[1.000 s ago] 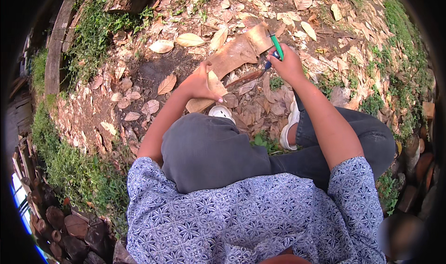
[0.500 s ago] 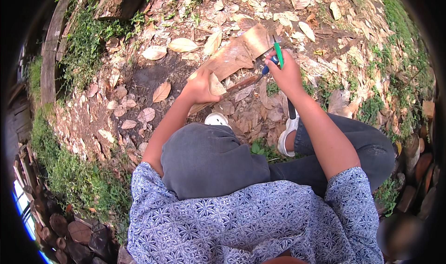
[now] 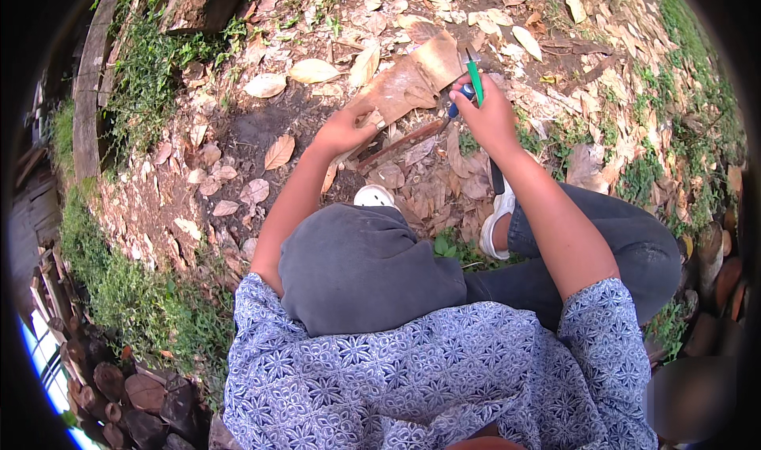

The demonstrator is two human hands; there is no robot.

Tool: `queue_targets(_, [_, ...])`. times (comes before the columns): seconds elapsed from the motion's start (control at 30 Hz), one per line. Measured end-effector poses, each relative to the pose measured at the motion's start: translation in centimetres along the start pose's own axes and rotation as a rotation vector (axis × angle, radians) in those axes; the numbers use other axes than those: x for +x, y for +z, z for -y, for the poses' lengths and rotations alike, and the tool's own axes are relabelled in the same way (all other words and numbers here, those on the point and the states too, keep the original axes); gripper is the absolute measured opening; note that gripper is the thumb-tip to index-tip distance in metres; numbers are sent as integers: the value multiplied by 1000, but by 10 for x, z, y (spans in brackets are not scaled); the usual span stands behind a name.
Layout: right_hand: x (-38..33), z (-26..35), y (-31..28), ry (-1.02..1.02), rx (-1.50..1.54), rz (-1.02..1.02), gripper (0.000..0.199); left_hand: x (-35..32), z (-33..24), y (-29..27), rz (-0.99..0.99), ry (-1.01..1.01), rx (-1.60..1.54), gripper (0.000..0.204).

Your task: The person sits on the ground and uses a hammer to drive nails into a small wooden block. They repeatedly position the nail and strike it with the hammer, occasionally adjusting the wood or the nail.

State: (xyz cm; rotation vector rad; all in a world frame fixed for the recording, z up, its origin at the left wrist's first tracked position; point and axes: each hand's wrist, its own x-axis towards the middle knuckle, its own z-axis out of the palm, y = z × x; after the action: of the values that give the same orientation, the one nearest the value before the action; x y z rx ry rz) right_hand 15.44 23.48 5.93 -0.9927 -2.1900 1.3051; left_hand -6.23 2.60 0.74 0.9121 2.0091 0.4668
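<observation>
My left hand (image 3: 346, 131) is closed around a small pale piece of wood (image 3: 372, 120), over the lower end of a light brown wooden board (image 3: 399, 87) lying on the ground. My right hand (image 3: 487, 120) grips a green-handled tool (image 3: 475, 79) with a thin pointed tip facing up and away. A blue handle (image 3: 467, 93) shows beside its fingers; whether they hold it too is unclear. Below the board runs a long rusty brown strip (image 3: 404, 144), its upper end near the blue handle. A dark handle (image 3: 497, 177) sticks out under my right wrist.
Dry leaves (image 3: 313, 70) and soil surround the board. My white shoes (image 3: 374, 196) rest close below it. A weathered beam (image 3: 87, 125) and a log (image 3: 198, 2) lie at the far left, with green plants (image 3: 147, 85) beside them. Stacked firewood (image 3: 143, 392) sits at lower left.
My left hand has turned and shifted slightly upward; the pale piece in it shows less of its face. The right hand stays nearly in place, still with the green-handled tool.
</observation>
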Motion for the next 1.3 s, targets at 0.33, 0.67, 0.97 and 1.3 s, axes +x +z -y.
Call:
queue_targets(0.33, [8, 2, -2, 163, 254, 63, 33, -7, -15, -11, -205, -17, 217, 51])
queue_targets(0.67, [22, 58, 12, 47, 217, 63, 34, -14, -23, -8, -205, -38, 164, 41])
queue_targets(0.97, [18, 53, 35, 60, 139, 196, 31, -13, -29, -13, -287, -60, 253, 30])
queue_targets(1.3, [16, 48, 45, 13, 195, 161, 28, -19, -42, -4, -303, 24, 371, 26])
